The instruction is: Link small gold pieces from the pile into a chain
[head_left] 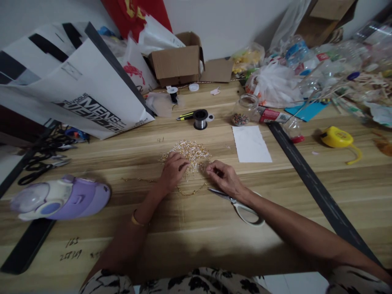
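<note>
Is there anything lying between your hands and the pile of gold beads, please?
Nothing visible does. The left hand rests on the near edge of the bead pile, and the right hand touches its right edge. The scissors lie under the right wrist, away from the pile.

A purple flask (61, 198) lay on its side at the left of the wooden table (196, 228). A yellow tape measure (337, 137) sat far right, near a white paper sheet (251, 143). A cardboard box (177, 61) stood open against the wall.
</note>
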`<state>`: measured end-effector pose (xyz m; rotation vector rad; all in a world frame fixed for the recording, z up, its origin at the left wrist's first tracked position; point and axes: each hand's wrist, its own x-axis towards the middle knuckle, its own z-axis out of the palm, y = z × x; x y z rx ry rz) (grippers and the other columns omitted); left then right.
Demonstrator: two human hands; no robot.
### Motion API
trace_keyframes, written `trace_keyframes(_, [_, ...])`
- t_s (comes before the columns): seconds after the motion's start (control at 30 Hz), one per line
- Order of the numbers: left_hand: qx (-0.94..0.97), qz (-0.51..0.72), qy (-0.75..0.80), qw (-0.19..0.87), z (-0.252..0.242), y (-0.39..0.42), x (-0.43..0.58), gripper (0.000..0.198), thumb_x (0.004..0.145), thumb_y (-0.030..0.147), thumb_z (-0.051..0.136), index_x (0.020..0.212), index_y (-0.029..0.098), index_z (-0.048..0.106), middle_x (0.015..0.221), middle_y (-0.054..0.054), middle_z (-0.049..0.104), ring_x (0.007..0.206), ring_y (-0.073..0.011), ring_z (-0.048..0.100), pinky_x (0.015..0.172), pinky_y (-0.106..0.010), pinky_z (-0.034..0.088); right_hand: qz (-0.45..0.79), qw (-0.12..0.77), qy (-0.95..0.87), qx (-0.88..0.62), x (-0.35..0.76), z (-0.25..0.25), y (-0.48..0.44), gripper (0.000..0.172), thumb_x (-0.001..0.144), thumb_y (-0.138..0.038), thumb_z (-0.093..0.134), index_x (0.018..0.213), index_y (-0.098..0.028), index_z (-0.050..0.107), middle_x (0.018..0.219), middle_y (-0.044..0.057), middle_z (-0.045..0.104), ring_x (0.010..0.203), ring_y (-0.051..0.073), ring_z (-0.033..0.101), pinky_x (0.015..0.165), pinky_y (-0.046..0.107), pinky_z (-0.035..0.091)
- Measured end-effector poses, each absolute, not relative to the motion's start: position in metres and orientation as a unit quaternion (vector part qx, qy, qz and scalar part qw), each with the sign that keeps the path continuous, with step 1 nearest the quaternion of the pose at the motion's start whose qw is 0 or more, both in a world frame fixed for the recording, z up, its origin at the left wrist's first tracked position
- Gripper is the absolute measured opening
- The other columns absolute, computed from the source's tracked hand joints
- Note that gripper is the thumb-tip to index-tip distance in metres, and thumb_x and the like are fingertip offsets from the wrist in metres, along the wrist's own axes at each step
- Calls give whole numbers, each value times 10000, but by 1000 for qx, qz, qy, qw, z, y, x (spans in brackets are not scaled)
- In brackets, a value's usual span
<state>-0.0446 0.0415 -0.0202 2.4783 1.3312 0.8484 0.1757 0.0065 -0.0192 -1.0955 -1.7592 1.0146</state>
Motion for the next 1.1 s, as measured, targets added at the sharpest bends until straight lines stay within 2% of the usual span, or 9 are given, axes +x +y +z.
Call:
trace_keyframes(0.5, [875,187,440,75,-4,51,-22,156,857,197,497,815,177,646,801,-53,588,854,-208,474,796,-378,391,410,410,-692,-430,177,-16,6,76,810,-193,524,769,-159,578,689,7,544,621,116,496,567,222,384])
trace_keyframes(1.1, [843,268,446,138,-17,55,-35,97,832,185,549,787,180,634,796,-35,639,829,-184,526,827,-367,403,413,407,-692,-430,177,-17,7,86,823,-216,529,770,-169,577,703,13,559,629,123,504,560,225,385])
